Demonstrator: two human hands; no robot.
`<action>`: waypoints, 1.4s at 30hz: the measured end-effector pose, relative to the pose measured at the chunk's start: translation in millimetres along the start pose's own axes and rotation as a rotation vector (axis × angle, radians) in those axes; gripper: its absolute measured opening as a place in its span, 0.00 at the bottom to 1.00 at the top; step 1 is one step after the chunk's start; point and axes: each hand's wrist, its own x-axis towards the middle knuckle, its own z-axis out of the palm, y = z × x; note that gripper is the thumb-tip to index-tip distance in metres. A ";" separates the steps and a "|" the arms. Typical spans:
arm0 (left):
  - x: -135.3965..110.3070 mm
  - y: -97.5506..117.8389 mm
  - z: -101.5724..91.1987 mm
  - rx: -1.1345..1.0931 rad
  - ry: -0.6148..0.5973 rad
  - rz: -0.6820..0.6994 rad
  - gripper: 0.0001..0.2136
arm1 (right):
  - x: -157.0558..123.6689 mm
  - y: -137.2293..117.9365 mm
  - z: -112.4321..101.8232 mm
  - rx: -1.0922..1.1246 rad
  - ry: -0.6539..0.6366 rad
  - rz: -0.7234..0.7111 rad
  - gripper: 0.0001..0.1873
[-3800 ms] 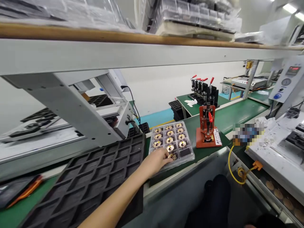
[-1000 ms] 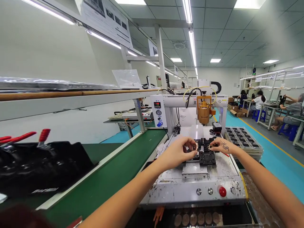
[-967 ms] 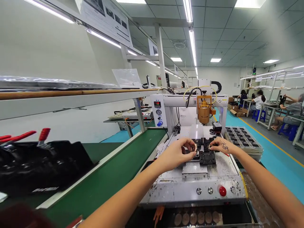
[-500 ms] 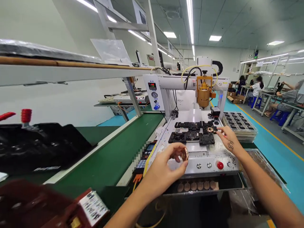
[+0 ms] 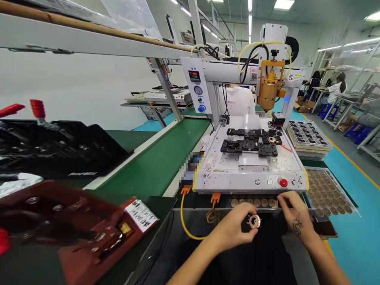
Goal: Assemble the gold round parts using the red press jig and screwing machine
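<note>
My left hand (image 5: pixel 237 225) pinches a small copper-coloured ring-shaped part (image 5: pixel 254 221) by its edge, in front of the bench. Its open centre faces me. Beside it, my right hand (image 5: pixel 295 213) is near the machine's front edge, thumb and forefinger tips together; whatever may be between them is too small to make out. Just left of those fingertips lies a row of copper-coloured discs (image 5: pixel 257 202). On the white machine bed (image 5: pixel 219 170) sit black fixture blocks (image 5: pixel 251 145), one bearing another round coppery part (image 5: pixel 272 139). A thin orange stick (image 5: pixel 286 148) lies beside them.
A gold-coloured dispensing head (image 5: pixel 268 93) hangs over the bed. To the right are a clear tray of copper discs (image 5: pixel 328 192) and stacked trays (image 5: pixel 308 136). At left stand a dark red clamp fixture (image 5: pixel 97 233) and a green belt (image 5: pixel 160 162). Yellow cable (image 5: pixel 187 227) loops below.
My right hand has left the fixtures and come down to the front edge; the orange stick shows on the bed. My left hand has lowered, turning the ring part face-on. The view has tilted down.
</note>
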 end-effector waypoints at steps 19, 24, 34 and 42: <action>24.3 -30.3 43.0 0.065 -0.155 0.016 0.20 | -36.6 30.7 31.9 -0.114 -0.292 -0.165 0.16; 29.6 -29.5 40.5 0.050 -0.177 -0.019 0.17 | -50.5 43.9 40.0 -0.056 -0.255 -0.313 0.16; 34.1 -28.9 42.7 0.033 -0.096 -0.068 0.17 | -88.3 22.7 10.4 0.026 -0.070 -0.198 0.15; 47.9 -12.7 52.0 0.036 0.095 -0.105 0.14 | -53.5 -5.9 -24.3 0.315 -0.136 0.561 0.16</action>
